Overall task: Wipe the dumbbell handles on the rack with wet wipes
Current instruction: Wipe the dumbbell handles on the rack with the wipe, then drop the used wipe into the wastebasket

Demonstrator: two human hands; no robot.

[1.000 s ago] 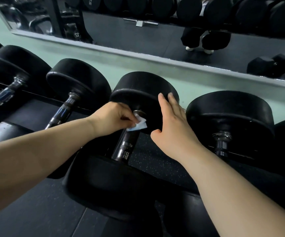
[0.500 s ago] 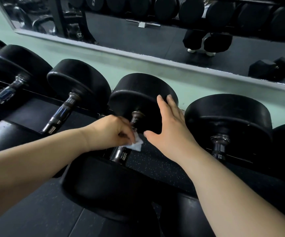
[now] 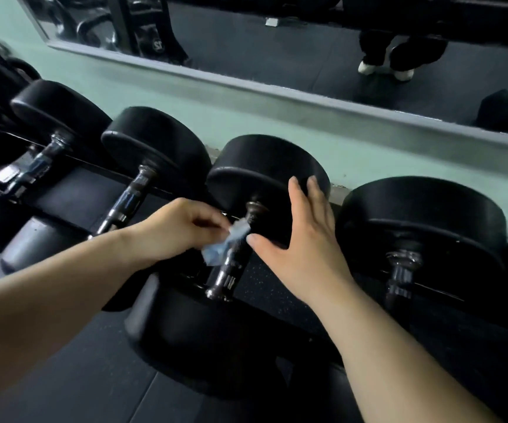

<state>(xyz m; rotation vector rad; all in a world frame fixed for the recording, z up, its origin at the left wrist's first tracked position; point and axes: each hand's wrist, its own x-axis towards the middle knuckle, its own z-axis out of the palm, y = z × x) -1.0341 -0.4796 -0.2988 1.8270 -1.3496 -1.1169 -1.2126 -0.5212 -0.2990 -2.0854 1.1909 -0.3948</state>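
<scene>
- left hand (image 3: 176, 232) pinches wet wipe (image 3: 225, 244) against the middle dumbbell's handle (image 3: 232, 261), to rub it.
- right hand (image 3: 304, 239), fingers spread, presses that dumbbell's far head (image 3: 264, 169), likely steadying it on the rack.

dim, cool light | motion blur (worst at wipe (image 3: 226, 244)) | wide-angle edge bending

We see the left hand (image 3: 179, 232) and the right hand (image 3: 304, 248) bare, and both forearms (image 3: 63, 300) bare up to the picture's edge. The mirror (image 3: 246, 85) shows loose black trousers (image 3: 414, 51) and white shoes (image 3: 368, 67).
</scene>
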